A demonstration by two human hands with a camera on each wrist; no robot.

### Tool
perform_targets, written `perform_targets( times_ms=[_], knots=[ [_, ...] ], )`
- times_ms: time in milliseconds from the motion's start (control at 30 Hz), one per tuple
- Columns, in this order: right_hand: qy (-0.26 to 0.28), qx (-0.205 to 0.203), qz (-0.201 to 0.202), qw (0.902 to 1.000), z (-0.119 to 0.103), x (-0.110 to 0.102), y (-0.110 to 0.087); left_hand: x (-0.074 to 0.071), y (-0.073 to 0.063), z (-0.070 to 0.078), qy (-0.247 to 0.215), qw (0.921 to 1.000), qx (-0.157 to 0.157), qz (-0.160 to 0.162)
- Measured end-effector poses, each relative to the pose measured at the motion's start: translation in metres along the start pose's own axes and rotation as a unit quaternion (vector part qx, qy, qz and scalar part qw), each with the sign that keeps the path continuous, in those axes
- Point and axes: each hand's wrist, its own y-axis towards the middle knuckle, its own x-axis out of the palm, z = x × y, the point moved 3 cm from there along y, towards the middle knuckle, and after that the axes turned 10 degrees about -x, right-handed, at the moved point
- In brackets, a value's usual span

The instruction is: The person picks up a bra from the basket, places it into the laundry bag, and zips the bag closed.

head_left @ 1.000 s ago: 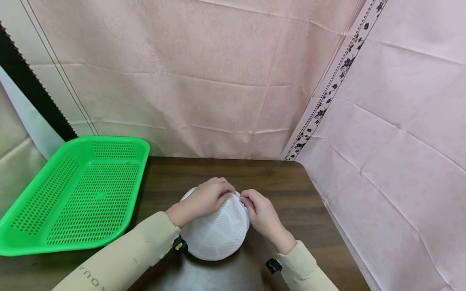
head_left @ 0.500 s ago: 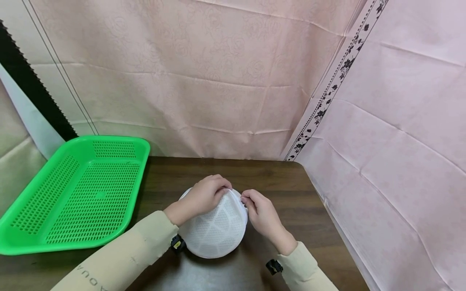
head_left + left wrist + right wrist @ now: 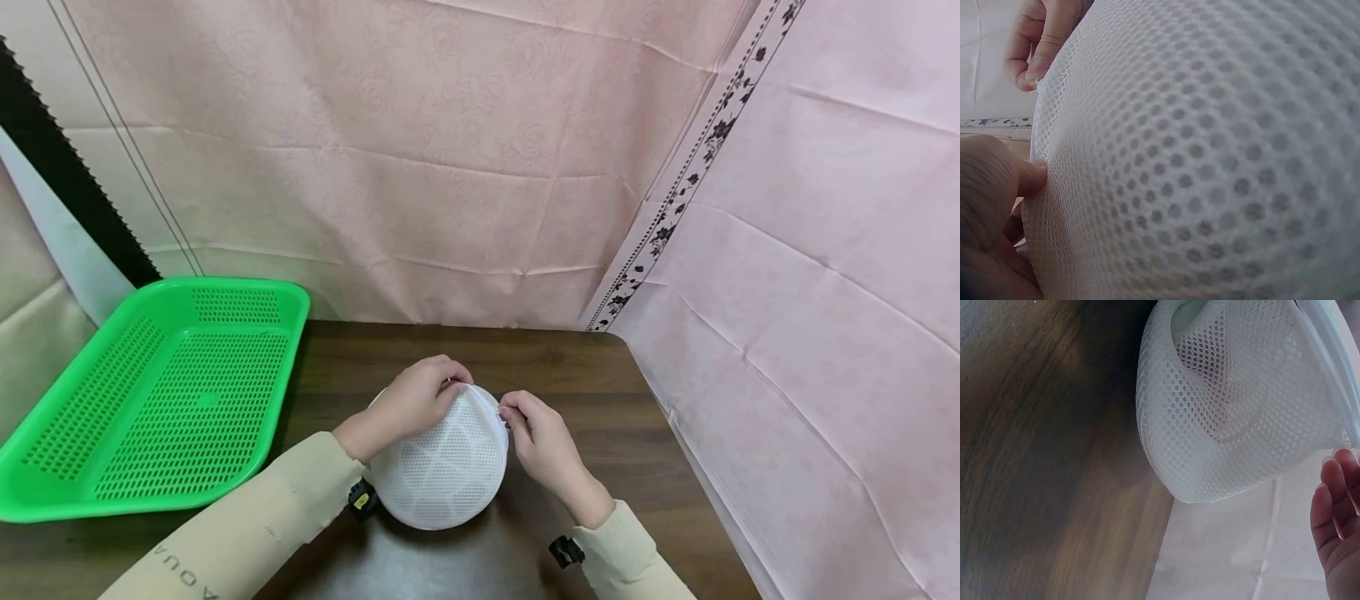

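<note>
A: What are those hands busy with?

B: A white mesh bag (image 3: 442, 475), round and puffed out, at the near side of the dark table (image 3: 570, 367).

A: And the left hand (image 3: 418, 404)?

B: It reaches over the bag's eleven o'clock side and pinches the edge between twelve and one. The thumb (image 3: 1034, 178) presses the mesh on the near face, with fingers tucked behind.

A: The right hand (image 3: 542, 435)?

B: At two o'clock on the bag, fingertips drawn tight and pinching the edge, near the left ones. A white band (image 3: 1330, 359) runs along there.

A: Does the bag touch the table?

B: I can't tell; its underside is hidden from me.

A: Anything else about?

B: A green basket (image 3: 206, 417) full of little holes, between nine and ten o'clock from the bag, well apart from it. Pinkish cloth (image 3: 465, 183) hangs at twelve, behind the table. Each wrist wears a small black box (image 3: 363, 500) by the cuff of a pale sleeve (image 3: 281, 504).
</note>
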Motion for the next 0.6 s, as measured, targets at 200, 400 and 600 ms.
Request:
perform_targets(
  times_ms=[200,400,600],
  knots=[
    [-0.002,-0.004,0.001,1.0000,0.001,-0.002,-0.003,-0.001,0.000,-0.004,-0.001,0.9999,-0.014,0.006],
    [0.002,0.001,-0.004,1.0000,0.000,-0.003,-0.003,-0.005,0.000,-0.012,-0.005,0.9993,-0.037,0.005],
    [-0.001,0.004,-0.009,0.9999,0.001,-0.002,-0.004,-0.006,0.000,-0.020,-0.003,0.9993,-0.035,0.011]
  ],
)
